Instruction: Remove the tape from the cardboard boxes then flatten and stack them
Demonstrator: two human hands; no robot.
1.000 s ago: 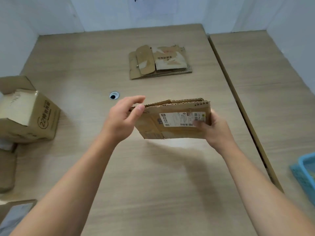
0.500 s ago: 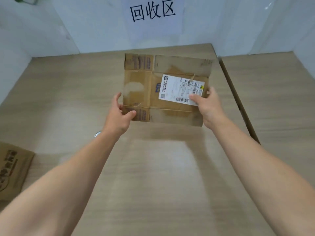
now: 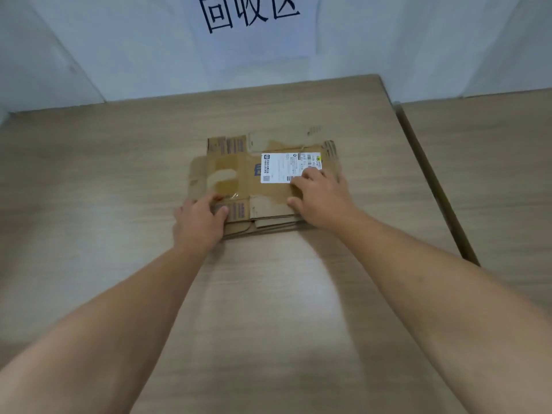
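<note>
Flattened box (image 3: 239, 177) lies atop flat-cardboard stack (image 3: 268, 228), far centre of worktop (image 3: 119, 174). R hand (image 3: 321, 201) fingers straight, pressing box by label (image 3: 280, 168). L hand (image 3: 200, 222) on near-left corner; pinching or pressing, can't tell – blurred. Should handle light, stiffish, springy at folds; hold by opp edges

Counts: 2 hands, my left hand (image 3: 200, 222) and my right hand (image 3: 321, 201). 1 stack of flattened cardboard (image 3: 268, 227): 1 top flattened box (image 3: 239, 171) clearly seen, and extra layer edges show under it at the near side. There is at least 1 more piece, but I can't tell the exact number. 1 white shipping label (image 3: 280, 168) on the top box. 2 wooden tabletops, the main table (image 3: 119, 162) and the side table (image 3: 493, 162). 1 wall sign (image 3: 251, 13) with 3 printed characters.
</note>
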